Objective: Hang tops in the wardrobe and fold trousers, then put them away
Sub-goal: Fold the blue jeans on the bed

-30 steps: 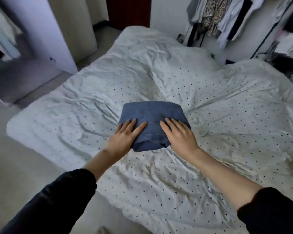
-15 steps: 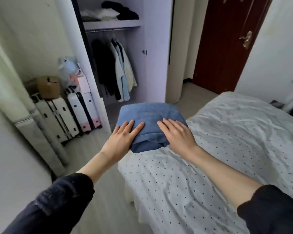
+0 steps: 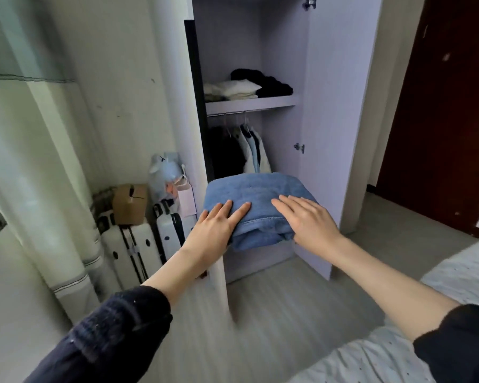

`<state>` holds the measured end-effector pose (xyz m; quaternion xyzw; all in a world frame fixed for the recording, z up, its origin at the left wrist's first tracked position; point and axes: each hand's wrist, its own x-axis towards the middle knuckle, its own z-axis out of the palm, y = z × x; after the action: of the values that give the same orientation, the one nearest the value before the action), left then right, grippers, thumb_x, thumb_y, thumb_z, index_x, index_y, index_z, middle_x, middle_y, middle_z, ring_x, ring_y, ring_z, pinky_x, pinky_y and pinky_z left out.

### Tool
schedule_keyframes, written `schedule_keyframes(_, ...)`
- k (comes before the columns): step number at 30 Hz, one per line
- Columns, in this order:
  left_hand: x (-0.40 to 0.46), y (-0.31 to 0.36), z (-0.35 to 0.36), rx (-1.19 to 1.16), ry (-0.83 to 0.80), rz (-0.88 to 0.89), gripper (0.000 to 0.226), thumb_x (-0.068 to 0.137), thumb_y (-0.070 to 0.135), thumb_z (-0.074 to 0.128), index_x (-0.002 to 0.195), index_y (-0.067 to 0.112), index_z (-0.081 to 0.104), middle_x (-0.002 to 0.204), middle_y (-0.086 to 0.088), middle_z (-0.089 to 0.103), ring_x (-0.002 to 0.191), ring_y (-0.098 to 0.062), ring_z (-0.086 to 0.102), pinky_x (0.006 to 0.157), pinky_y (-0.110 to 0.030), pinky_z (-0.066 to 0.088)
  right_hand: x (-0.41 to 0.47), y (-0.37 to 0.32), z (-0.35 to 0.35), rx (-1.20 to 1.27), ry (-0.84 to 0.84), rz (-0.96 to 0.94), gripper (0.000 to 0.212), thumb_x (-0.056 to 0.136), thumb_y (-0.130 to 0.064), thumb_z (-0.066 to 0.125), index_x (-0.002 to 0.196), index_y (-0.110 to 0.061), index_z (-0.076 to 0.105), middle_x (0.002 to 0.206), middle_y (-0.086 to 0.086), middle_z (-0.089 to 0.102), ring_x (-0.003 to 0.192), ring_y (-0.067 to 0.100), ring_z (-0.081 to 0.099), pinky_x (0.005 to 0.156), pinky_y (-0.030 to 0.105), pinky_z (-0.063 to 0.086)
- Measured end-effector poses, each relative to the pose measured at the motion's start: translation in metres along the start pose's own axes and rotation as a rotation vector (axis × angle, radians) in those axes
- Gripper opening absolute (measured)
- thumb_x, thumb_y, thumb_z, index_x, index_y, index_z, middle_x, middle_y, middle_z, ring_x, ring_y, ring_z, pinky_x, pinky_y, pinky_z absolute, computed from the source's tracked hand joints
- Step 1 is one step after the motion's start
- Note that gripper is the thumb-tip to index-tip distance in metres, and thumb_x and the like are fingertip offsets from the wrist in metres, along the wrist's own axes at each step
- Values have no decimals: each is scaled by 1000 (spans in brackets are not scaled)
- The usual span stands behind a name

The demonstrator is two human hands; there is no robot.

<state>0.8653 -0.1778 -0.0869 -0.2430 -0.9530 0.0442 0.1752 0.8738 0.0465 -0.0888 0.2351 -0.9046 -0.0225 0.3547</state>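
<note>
A folded pair of blue denim trousers (image 3: 256,194) is held in the air between both hands, in front of the open wardrobe (image 3: 315,111). My left hand (image 3: 213,233) grips its left near edge, fingers flat on top. My right hand (image 3: 306,222) grips the right near edge the same way. Thumbs are hidden under the fabric. Inside the wardrobe, a shelf (image 3: 252,102) carries folded white and black clothes (image 3: 246,87). Below it, tops (image 3: 241,150) hang on a rail.
The wardrobe's left door edge (image 3: 219,272) stands just under my left wrist. White suitcases (image 3: 138,244), a cardboard box (image 3: 130,203) and bags sit left of the wardrobe. A curtain (image 3: 39,161) hangs at far left. The spotted bed (image 3: 459,277) lies at lower right, a dark red door (image 3: 440,106) behind.
Both hands lifted the folded trousers off the bed and carried them leftward; the view swung from the bed to face the open wardrobe, now much closer.
</note>
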Motion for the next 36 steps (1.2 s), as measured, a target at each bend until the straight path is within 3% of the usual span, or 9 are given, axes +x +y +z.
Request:
schedule_keyframes(7, 153, -73, 42, -90, 30, 9, 86, 88, 11, 55, 151, 26, -1, 153, -14, 19, 139, -28, 24, 111, -40, 25, 122, 76, 81, -123, -55, 18, 73, 31, 10, 85, 102, 2, 69, 96, 18, 71, 82, 31, 71, 68, 40, 59)
schedule_keyframes(9, 193, -87, 69, -159, 12, 32, 87, 87, 9, 57, 151, 26, -1, 154, -15, 19, 139, -30, 24, 112, -41, 25, 147, 98, 111, -162, -122, 52, 69, 48, 8, 80, 115, -1, 63, 106, 15, 68, 94, 30, 68, 79, 38, 56)
schedule_keyframes(11, 231, -101, 92, -219, 8, 59, 88, 87, 8, 58, 151, 27, -1, 154, -14, 19, 139, -30, 25, 111, -41, 28, 171, 120, 140, -230, -228, 94, 65, 74, -1, 64, 136, -10, 45, 127, 8, 57, 116, 25, 56, 97, 36, 44)
schedule_keyframes(13, 273, -122, 114, -268, 1, 92, 87, 88, 8, 57, 151, 28, 0, 154, -13, 19, 140, -30, 25, 110, -41, 30, 197, 139, 169, -293, -309, 158, 63, 83, -9, 55, 142, -17, 33, 134, 1, 51, 123, 20, 49, 101, 31, 37)
schedule_keyframes(17, 363, -158, 138, -323, 4, 155, 82, 89, 6, 53, 151, 28, 5, 154, -13, 20, 140, -28, 25, 109, -41, 30, 252, 175, 214, -344, -359, 260, 64, 84, -12, 54, 142, -20, 30, 135, -2, 49, 124, 17, 47, 101, 28, 37)
schedule_keyframes(26, 531, -166, 170, -360, -3, 219, 73, 93, 7, 48, 151, 27, 9, 153, -13, 23, 141, -29, 23, 110, -44, 28, 323, 285, 277, -353, -412, 428, 69, 84, -20, 60, 145, -22, 29, 142, -5, 44, 128, 15, 44, 100, 28, 38)
schedule_keyframes(36, 735, -205, 179, -292, 84, 79, 77, 90, 5, 53, 150, 27, 11, 153, -12, 25, 140, -28, 27, 108, -41, 31, 467, 459, 367, -321, -301, 272, 69, 82, -12, 58, 145, -22, 30, 139, -3, 49, 123, 20, 50, 90, 32, 42)
